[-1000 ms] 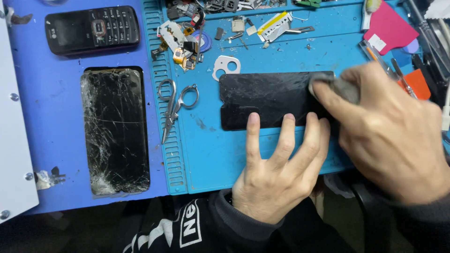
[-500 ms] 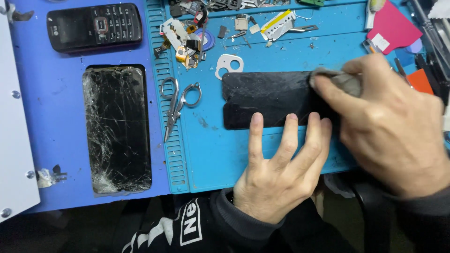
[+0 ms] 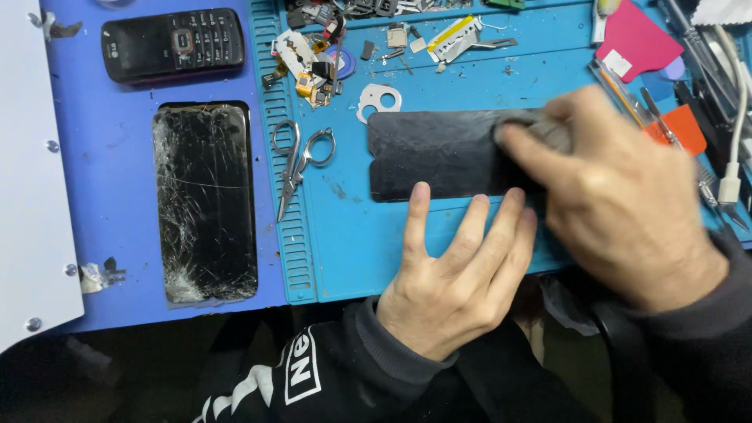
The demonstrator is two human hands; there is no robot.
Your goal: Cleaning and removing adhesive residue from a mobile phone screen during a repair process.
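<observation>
A flat black phone panel (image 3: 439,154) lies lengthwise on the teal work mat (image 3: 352,235). My left hand (image 3: 454,274) rests flat below it, fingers spread, their tips against the panel's near edge. My right hand (image 3: 619,196) presses a small grey cloth (image 3: 540,129) onto the panel's right part and covers that end.
A cracked phone screen (image 3: 205,202) and a black keypad phone (image 3: 172,43) lie on the blue mat at left. Small scissors (image 3: 298,160), a metal camera bracket (image 3: 380,99), loose parts (image 3: 313,59), pink and orange picks (image 3: 634,39) and tweezers sit around. A white board (image 3: 23,172) stands far left.
My right hand with the cloth has slid leftward across the black panel. My left hand has kept its place at the panel's near edge.
</observation>
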